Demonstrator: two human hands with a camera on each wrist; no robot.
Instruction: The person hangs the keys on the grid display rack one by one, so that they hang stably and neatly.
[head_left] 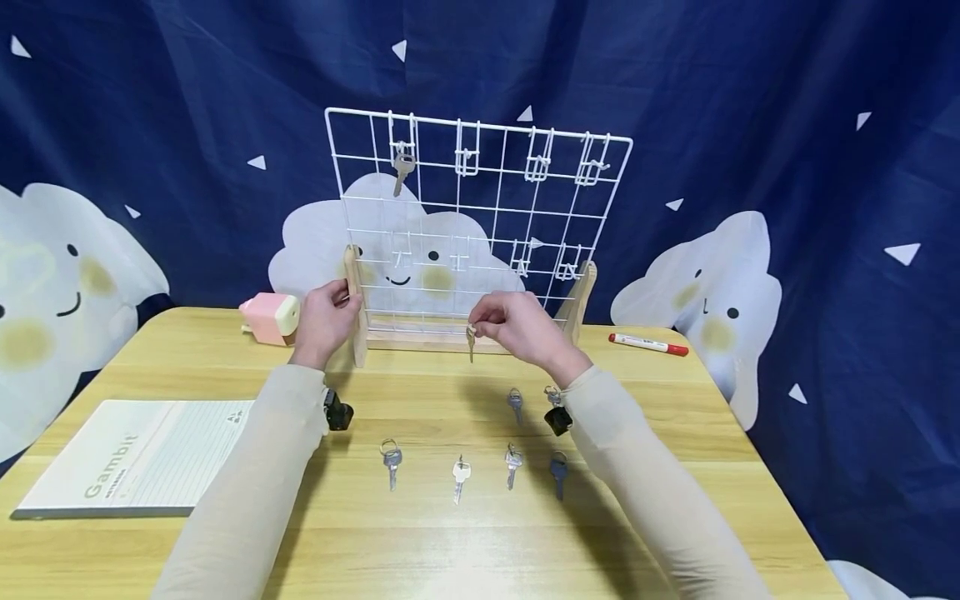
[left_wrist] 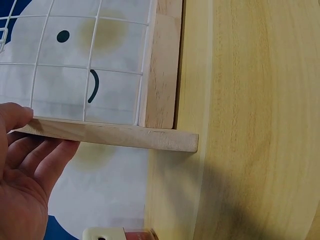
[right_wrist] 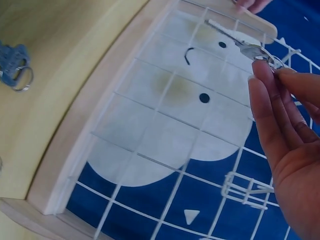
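A white wire grid rack [head_left: 480, 206] stands on a wooden base at the back of the table. My left hand [head_left: 324, 321] grips its left wooden upright [left_wrist: 120, 136], thumb on one side and fingers on the other. My right hand [head_left: 521, 327] pinches a key [right_wrist: 252, 51] by its ring, and the key dangles in front of the rack's lower bar. Another key [head_left: 403, 171] hangs on the top-left hook. The other white hooks, such as the top-right hook [head_left: 590, 169], carry nothing. Several keys, among them a silver key [head_left: 461, 479], lie on the table below my hands.
On the left lies a notebook [head_left: 142, 454], partly under my left forearm. A pink and cream block-shaped object [head_left: 272, 318] sits beside the rack's left end. A red-capped marker [head_left: 648, 344] lies at the back right. A dark blue curtain [head_left: 750, 100] hangs behind the table.
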